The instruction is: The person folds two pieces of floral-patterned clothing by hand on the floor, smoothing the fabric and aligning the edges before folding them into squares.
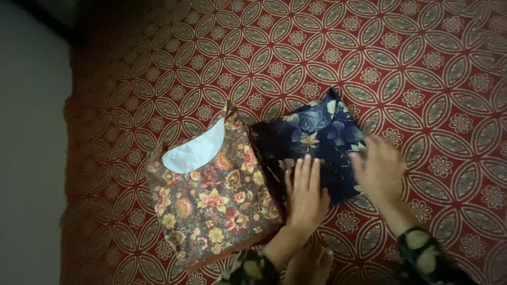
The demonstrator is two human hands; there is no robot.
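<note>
A folded dark blue garment [317, 134] with pale flower prints lies on a red patterned cloth [369, 58]. My left hand [305, 192] rests flat on its lower left part, fingers together and stretched out. My right hand [379, 170] presses on the garment's right edge with fingers spread. Beside it on the left lies a folded brown floral garment [214, 203] with a light blue lining showing at its neck opening [193, 150]. The two garments touch along their inner edges.
The red cloth with white petal-and-circle pattern covers nearly the whole view. A grey floor strip [29, 158] runs along the left side. My foot or knee [311, 264] shows at the bottom edge, below the left hand.
</note>
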